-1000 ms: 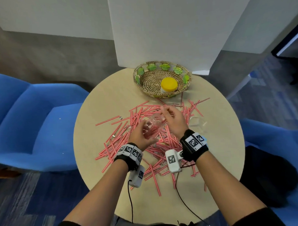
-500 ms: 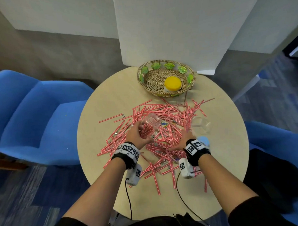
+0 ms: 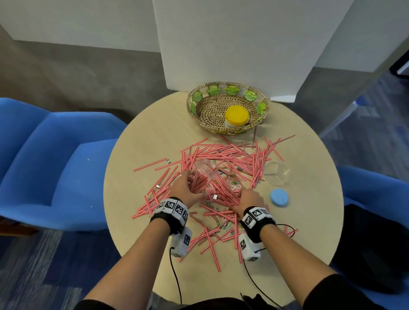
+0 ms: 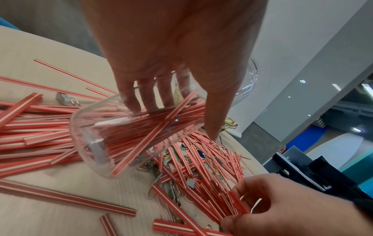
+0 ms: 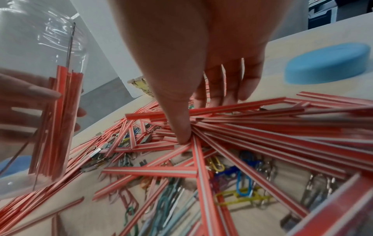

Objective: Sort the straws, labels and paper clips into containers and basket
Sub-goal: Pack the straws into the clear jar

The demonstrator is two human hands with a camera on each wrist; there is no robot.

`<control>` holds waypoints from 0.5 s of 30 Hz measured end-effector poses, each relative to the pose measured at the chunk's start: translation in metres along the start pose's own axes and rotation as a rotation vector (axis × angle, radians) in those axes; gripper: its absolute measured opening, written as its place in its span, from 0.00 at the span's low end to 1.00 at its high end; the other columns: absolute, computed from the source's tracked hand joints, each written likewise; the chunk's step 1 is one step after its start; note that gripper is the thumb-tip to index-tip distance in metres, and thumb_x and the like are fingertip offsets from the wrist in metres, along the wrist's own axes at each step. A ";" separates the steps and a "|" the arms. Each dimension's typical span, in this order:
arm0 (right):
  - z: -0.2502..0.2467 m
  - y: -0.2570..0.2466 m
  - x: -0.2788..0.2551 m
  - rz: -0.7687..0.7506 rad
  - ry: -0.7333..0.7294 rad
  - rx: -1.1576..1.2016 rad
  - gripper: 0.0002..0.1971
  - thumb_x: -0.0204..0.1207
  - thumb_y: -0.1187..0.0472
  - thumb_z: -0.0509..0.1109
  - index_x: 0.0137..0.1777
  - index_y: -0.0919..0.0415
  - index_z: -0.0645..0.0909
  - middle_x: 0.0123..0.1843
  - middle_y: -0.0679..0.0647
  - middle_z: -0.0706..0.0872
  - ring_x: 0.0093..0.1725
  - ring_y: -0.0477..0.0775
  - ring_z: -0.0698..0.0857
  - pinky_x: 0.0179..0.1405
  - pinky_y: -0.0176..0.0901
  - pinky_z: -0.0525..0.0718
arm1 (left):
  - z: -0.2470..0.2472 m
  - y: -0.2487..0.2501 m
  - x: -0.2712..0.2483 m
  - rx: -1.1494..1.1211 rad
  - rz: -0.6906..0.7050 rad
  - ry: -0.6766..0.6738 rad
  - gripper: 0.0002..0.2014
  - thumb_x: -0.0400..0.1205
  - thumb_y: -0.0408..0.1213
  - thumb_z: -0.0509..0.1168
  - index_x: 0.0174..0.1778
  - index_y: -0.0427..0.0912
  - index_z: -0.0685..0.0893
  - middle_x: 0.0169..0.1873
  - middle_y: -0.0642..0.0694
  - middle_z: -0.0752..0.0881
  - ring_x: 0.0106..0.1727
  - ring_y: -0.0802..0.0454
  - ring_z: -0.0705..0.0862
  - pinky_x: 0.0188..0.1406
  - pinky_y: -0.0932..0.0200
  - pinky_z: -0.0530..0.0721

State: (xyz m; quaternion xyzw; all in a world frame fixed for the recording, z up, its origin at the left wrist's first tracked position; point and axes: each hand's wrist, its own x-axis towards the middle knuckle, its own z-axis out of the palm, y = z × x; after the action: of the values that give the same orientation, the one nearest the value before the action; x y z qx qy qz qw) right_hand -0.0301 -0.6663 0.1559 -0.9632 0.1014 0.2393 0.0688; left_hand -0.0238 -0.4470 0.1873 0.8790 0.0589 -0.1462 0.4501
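Observation:
Red-and-white striped straws lie scattered over the middle of the round table, with coloured paper clips mixed in under them. My left hand grips a clear jar tilted over the pile; the jar holds a bundle of straws. My right hand is down on the pile to the right of the jar. Its thumb and fingers pinch a bunch of straws, and in the left wrist view the right hand curls round them.
A woven basket at the table's far side holds a yellow-lidded jar. A clear open container and a blue lid lie right of the pile. Blue chairs flank the table; a white board stands behind.
My right hand left the jar's mouth and dropped to the pile on the right, closing on straws. The left hand kept the jar where it was.

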 end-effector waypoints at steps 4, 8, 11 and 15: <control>-0.002 0.000 -0.001 -0.067 -0.001 0.093 0.23 0.73 0.52 0.79 0.66 0.58 0.80 0.60 0.56 0.86 0.58 0.58 0.86 0.59 0.47 0.84 | 0.001 -0.001 0.000 0.010 0.000 -0.004 0.37 0.69 0.42 0.83 0.72 0.43 0.74 0.55 0.50 0.81 0.51 0.52 0.84 0.41 0.72 0.77; 0.004 0.000 -0.002 -0.174 0.012 0.126 0.26 0.77 0.57 0.76 0.73 0.60 0.76 0.68 0.57 0.83 0.66 0.59 0.83 0.67 0.50 0.81 | 0.001 -0.002 0.000 0.010 -0.013 -0.008 0.37 0.68 0.41 0.84 0.71 0.43 0.75 0.54 0.50 0.82 0.51 0.51 0.85 0.45 0.66 0.80; 0.009 -0.001 -0.003 -0.243 0.005 0.096 0.21 0.81 0.58 0.70 0.73 0.60 0.75 0.68 0.57 0.80 0.67 0.59 0.81 0.67 0.50 0.80 | 0.003 -0.002 0.000 0.017 -0.019 -0.017 0.37 0.68 0.41 0.84 0.71 0.43 0.75 0.52 0.51 0.81 0.50 0.52 0.84 0.45 0.65 0.78; 0.007 -0.003 -0.002 -0.251 0.005 0.134 0.14 0.86 0.56 0.62 0.68 0.60 0.73 0.50 0.57 0.85 0.47 0.59 0.86 0.45 0.50 0.84 | 0.003 -0.003 -0.001 0.019 -0.023 -0.024 0.39 0.68 0.42 0.84 0.73 0.42 0.73 0.54 0.49 0.81 0.51 0.51 0.83 0.46 0.63 0.78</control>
State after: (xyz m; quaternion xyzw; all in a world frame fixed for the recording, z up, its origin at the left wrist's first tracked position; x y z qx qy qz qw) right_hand -0.0339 -0.6623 0.1511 -0.9621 -0.0037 0.2190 0.1623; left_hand -0.0259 -0.4478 0.1837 0.8806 0.0623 -0.1627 0.4408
